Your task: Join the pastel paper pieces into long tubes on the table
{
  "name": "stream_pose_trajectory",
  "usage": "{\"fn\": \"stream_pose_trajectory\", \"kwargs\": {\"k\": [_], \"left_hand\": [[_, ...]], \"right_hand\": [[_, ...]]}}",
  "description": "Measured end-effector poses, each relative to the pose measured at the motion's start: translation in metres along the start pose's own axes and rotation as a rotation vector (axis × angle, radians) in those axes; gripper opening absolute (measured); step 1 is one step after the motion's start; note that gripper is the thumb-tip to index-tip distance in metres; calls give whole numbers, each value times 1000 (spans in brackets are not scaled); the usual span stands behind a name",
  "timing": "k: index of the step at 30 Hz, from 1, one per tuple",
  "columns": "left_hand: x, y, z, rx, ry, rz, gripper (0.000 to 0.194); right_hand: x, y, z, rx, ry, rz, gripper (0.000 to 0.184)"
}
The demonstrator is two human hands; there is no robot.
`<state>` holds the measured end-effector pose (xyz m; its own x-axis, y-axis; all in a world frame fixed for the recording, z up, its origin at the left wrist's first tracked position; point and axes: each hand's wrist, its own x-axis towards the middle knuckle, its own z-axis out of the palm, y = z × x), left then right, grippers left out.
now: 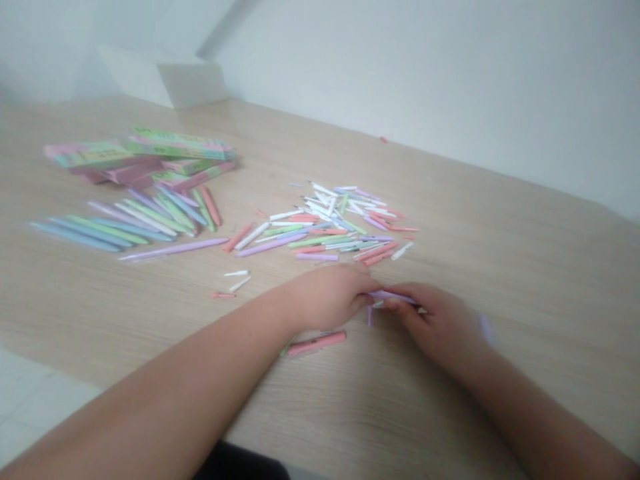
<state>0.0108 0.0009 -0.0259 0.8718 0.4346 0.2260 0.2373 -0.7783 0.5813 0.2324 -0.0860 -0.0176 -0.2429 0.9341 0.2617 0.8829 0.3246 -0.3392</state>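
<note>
In the head view, your left hand (325,297) and right hand (433,323) are together, pinching a lilac paper strip (393,297) between them. A pink paper tube (316,343) lies just below your left hand; pastel strips (345,223) spread ahead, and the wooden tabletop (525,267) runs right to its far edge.

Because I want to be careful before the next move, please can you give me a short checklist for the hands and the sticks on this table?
1. Lilac stick between left hand and right hand: ok.
2. Exact grip of the fingers: cannot tell, blurred.
3. Pink stick apart from left hand: cannot tell, very close.
4. Mixed pastel pile apart from both hands: ok.
5. Pile sorted by colour: not ok, colours mixed.
</note>
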Motion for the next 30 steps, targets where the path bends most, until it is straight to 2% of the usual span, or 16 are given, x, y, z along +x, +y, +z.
{"fn": "stream_pose_trajectory", "kwargs": {"k": [3,7,11,15,19,22,24,26,27,30], "left_hand": [[1,0,0,5,16,-11,27],[2,0,1,21,6,-9,28],[2,0,3,44,9,-2,26],[1,2,2,49,19,-6,28],[3,4,0,34,7,-34,30],[4,4,-1,25,-6,-50,32],[4,3,-1,34,13,-60,31],[4,1,-1,50,47,-74,29],[3,1,-2,55,62,-83,29],[1,-1,-5,50,77,-112,30]], "right_hand": [[-1,8,-3,72,85,-31,36],[-1,8,-7,67,27,-124,10],[2,-3,-6,41,-9,-13,18],[2,-8,-2,112,-64,109,24],[0,-5,3,229,-22,197,22],[-1,-2,8,266,-3,211,23],[1,-3,8,238,-29,158,23],[2,-5,-1,151,-31,105,26],[0,-5,-9,94,-4,103,33],[-19,5,-44,-83,108,208,57]]}}
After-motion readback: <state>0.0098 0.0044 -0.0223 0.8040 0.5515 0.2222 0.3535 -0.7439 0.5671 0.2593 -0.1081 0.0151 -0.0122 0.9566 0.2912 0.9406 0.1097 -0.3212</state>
